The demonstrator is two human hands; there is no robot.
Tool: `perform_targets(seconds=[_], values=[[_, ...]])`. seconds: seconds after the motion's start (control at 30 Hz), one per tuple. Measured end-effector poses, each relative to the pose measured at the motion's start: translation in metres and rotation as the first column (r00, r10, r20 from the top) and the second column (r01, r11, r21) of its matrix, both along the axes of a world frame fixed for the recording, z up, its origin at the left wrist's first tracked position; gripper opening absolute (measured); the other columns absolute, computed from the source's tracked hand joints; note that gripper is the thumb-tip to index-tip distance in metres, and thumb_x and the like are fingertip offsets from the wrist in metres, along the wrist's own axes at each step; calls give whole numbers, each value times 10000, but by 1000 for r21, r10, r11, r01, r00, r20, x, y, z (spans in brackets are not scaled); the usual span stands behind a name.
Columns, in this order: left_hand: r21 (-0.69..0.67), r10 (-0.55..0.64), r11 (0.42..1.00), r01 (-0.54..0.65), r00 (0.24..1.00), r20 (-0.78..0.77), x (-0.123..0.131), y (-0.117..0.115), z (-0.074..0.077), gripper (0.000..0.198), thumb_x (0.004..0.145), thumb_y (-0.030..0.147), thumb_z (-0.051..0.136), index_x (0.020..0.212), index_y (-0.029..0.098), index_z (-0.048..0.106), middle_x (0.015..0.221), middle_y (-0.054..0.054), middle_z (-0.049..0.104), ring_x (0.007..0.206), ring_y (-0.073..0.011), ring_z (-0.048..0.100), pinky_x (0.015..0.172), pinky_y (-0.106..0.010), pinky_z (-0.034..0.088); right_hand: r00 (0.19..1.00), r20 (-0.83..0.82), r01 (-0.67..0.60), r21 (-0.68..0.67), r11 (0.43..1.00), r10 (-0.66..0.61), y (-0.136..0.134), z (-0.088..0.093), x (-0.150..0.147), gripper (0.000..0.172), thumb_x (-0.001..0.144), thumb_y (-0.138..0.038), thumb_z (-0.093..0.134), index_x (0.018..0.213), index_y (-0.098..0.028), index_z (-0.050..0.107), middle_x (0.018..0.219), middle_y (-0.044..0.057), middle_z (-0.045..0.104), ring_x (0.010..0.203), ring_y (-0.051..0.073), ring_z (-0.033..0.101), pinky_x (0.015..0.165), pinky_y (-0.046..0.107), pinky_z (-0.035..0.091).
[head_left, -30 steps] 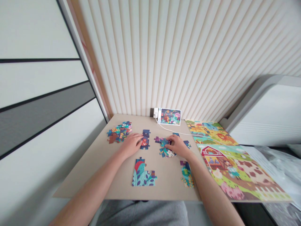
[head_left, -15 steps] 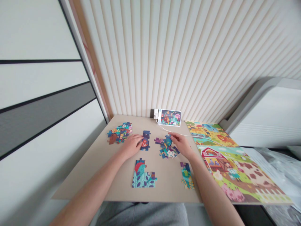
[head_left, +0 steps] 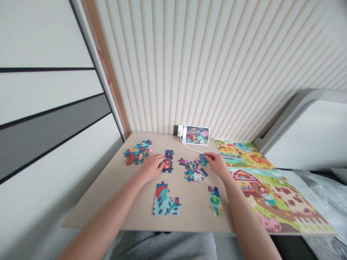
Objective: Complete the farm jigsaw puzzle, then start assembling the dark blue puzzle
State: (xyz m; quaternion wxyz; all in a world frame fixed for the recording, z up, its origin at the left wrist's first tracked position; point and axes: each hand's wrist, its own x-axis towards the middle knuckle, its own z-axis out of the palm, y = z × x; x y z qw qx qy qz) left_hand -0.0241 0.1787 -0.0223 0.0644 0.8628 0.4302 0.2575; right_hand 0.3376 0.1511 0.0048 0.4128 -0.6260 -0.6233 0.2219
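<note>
Head view: two hands [head_left: 151, 167] [head_left: 217, 163], five jigsaw clusters [head_left: 138, 151] [head_left: 168, 161] [head_left: 193, 170] [head_left: 166, 202] [head_left: 216, 202]

L hand [head_left: 151, 167] palm-down, R hand [head_left: 217, 163] curled fwd

A gap of bare beige board [head_left: 189, 206] lies between the leaf-pattern puzzle section [head_left: 166, 204] and the narrow puzzle strip [head_left: 215, 202]; the right hand [head_left: 217, 164] and a white cable [head_left: 192, 148] obstruct the far right.
</note>
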Motion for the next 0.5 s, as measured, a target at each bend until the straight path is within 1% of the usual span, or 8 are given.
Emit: perform_targets(seconds=[0.07, 0.17, 0.23, 0.27, 0.33, 0.4, 0.47, 0.5], values=[[-3, 0, 1000, 0, 1000, 1, 0, 0, 0, 322, 972, 271, 504, 1210, 224, 716, 1287, -77, 695, 1216, -268, 607, 1111, -468, 437, 998, 3, -55, -9, 998, 55, -1, 1, -3, 397, 865, -476, 602, 1046, -164, 767, 804, 63, 719, 692, 197, 622, 649, 319, 501], [-6, 2, 1000, -2, 1000, 4, 0, 0, 1, 322, 968, 274, 509, 1210, 233, 717, 1286, -76, 696, 1213, -268, 609, 1111, -471, 438, 982, -60, -181, -51, 982, 178, -4, 1, -15, 437, 887, -508, 590, 1104, -162, 745, 785, 43, 709, 663, 190, 621, 637, 319, 507], [-8, 2, 1000, -2, 1000, 7, 0, 0, 1, 323, 967, 275, 511, 1214, 236, 716, 1288, -74, 695, 1213, -267, 609, 1113, -470, 437, 966, -49, -256, -80, 963, 253, -6, 0, -24, 460, 906, -524, 580, 1155, -168, 730, 820, 45, 714, 698, 198, 639, 668, 327, 519], [-9, 2, 1000, -2, 1000, 7, 0, 0, 1, 323, 966, 276, 513, 1215, 236, 715, 1289, -73, 695, 1212, -267, 609, 1113, -470, 436, 959, -5, -283, -86, 955, 284, -8, -1, -28, 466, 904, -528, 595, 1180, -177, 725, 879, 56, 723, 751, 208, 653, 712, 340, 527], [-9, 1, 1000, -1, 1000, 9, 0, -1, 1, 322, 967, 277, 513, 1214, 234, 715, 1287, -74, 695, 1210, -266, 611, 1114, -470, 435, 930, 134, -332, -90, 939, 341, -11, -3, -34, 510, 861, -541, 673, 1244, -205, 707, 1056, 84, 716, 912, 243, 662, 839, 379, 524], [-9, -2, 1000, 2, 1000, 11, 0, -1, 1, 322, 969, 274, 510, 1214, 228, 715, 1290, -76, 694, 1210, -265, 610, 1116, -469, 432, 886, 268, -367, -95, 926, 378, -14, -3, -37, 622, 784, -553, 765, 1308, -231, 676, 1200, 107, 669, 1074, 288, 625, 956, 422, 486], [-8, -4, 1000, 5, 1000, 13, 0, -1, 1, 324, 970, 270, 509, 1216, 222, 714, 1293, -78, 692, 1214, -265, 607, 1119, -468, 429, 854, 340, -379, -111, 919, 394, -16, -4, -39, 709, 740, -555, 810, 1356, -244, 644, 1253, 121, 634, 1161, 316, 583, 1017, 448, 451], [-8, -5, 1000, 5, 1000, 15, 0, -1, 1, 324, 970, 269, 510, 1217, 222, 713, 1294, -79, 691, 1217, -266, 605, 1120, -468, 428, 847, 356, -378, -120, 918, 395, -17, -4, -40, 721, 739, -546, 817, 1370, -250, 633, 1259, 124, 626, 1176, 320, 573, 1029, 452, 442]])
